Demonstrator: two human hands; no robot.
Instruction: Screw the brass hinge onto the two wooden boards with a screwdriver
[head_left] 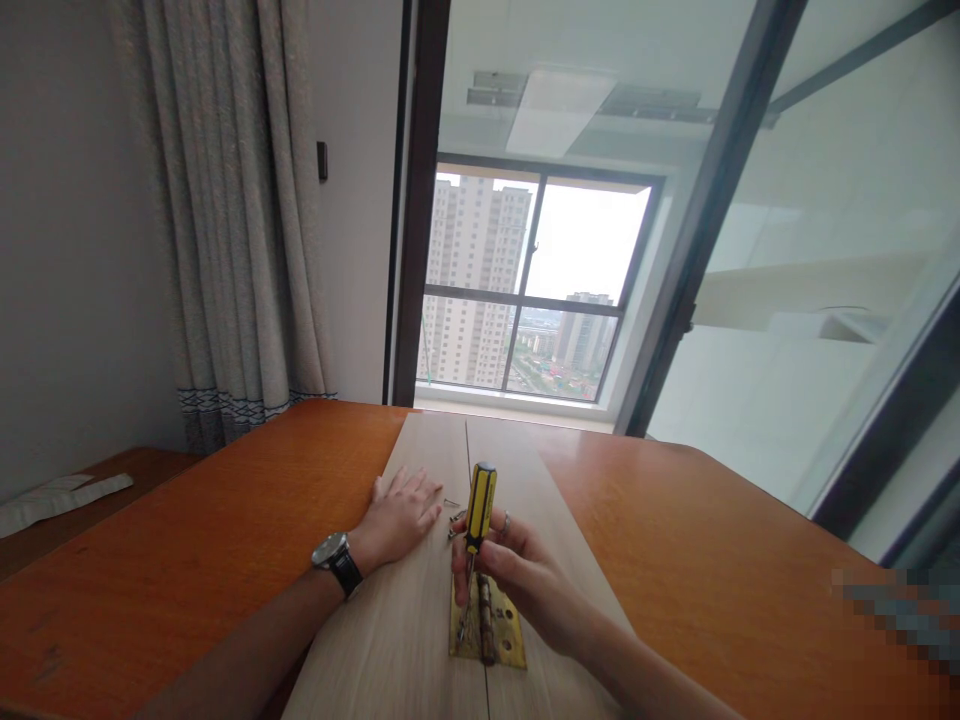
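My right hand [517, 572] is closed round the lower part of a yellow and black screwdriver [481, 505], which stands nearly upright with its shaft pointing down. Beneath it a brass hinge [508, 635] lies across the seam between two pale wooden boards [405, 610]; holes show in its right leaf. The screwdriver's tip is near the left leaf, by a screw [461, 632]. My left hand [399, 515] lies flat on the left board, fingers spread, with a watch on its wrist. A few small screws [453, 527] rest on the board between the hands.
The boards lie on an orange-brown wooden table [675, 540]. Behind it are a grey curtain [240, 220] and a dark-framed glass door [420, 200]. White strips [64, 500] lie on a lower surface at the far left.
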